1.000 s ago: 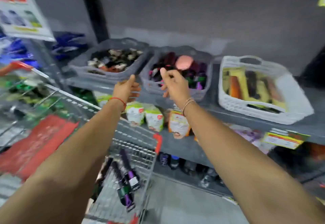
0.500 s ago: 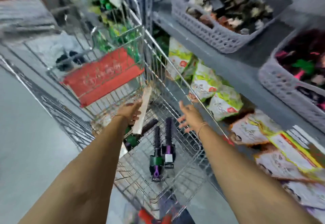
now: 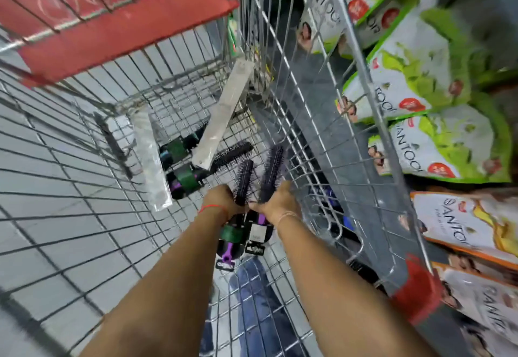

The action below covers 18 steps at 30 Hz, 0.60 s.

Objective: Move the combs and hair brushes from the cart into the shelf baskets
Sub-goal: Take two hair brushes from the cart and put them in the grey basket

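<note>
I look down into a wire shopping cart (image 3: 322,121). My left hand (image 3: 221,198) grips a black-and-purple round hair brush (image 3: 243,180) with a green label. Close beside it, my right hand (image 3: 277,202) grips a second round brush (image 3: 270,173) with a white label. Both brushes point away from me, low over the cart floor. Farther in lie two more round brushes (image 3: 224,160) with green bands, a packaged comb (image 3: 222,116) leaning on the far wall, another clear packaged comb (image 3: 150,160) and a dark comb (image 3: 112,143). The shelf baskets are out of view.
The cart's red child-seat flap (image 3: 117,20) hangs at the upper left. Green and white pouches (image 3: 437,81) and orange-edged packets (image 3: 471,233) fill the shelf right of the cart. A red corner bumper (image 3: 417,289) marks the cart's near right corner. Grey floor tiles show through the wire.
The view swung from the shelf baskets down into the cart. Both hands went from empty at the baskets, reached down and closed on the two round brushes.
</note>
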Each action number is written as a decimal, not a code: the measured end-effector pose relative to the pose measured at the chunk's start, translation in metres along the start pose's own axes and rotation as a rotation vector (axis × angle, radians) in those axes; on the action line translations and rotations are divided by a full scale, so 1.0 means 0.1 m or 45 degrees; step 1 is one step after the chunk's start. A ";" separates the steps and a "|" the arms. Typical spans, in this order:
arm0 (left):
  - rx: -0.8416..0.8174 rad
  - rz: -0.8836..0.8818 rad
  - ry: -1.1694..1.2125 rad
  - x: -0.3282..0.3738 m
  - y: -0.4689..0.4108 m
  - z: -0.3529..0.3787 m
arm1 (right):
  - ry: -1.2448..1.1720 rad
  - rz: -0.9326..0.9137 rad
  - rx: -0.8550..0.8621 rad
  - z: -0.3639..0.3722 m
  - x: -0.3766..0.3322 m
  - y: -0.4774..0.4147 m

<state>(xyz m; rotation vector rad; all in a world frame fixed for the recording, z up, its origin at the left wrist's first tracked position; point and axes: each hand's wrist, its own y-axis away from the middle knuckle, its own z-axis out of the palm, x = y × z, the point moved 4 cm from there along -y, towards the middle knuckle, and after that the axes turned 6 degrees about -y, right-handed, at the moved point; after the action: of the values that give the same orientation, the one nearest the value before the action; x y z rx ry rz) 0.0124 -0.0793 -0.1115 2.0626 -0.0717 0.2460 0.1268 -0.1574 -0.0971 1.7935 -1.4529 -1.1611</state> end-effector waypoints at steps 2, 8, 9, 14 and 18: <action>0.050 -0.008 0.114 -0.03 -0.02 0.03 | -0.032 0.003 0.042 0.04 0.03 -0.04; 0.049 -0.007 0.460 -0.06 0.08 -0.07 | 0.516 -0.231 0.457 -0.31 -0.10 0.13; 0.102 -0.005 0.510 -0.07 0.08 -0.12 | 0.643 -0.302 0.477 -0.33 -0.13 0.18; 0.097 -0.049 0.585 -0.13 0.09 -0.18 | 0.577 -0.290 0.109 -0.19 -0.11 0.27; -0.043 -0.098 0.289 -0.30 0.10 -0.06 | 0.080 -0.121 0.112 -0.20 0.03 0.19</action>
<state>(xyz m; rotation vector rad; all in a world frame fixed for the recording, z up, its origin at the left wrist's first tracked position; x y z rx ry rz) -0.0194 -0.0803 -0.1058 1.9865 0.1416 0.4265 0.1350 -0.1670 -0.0724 1.9604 -1.4164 -1.0917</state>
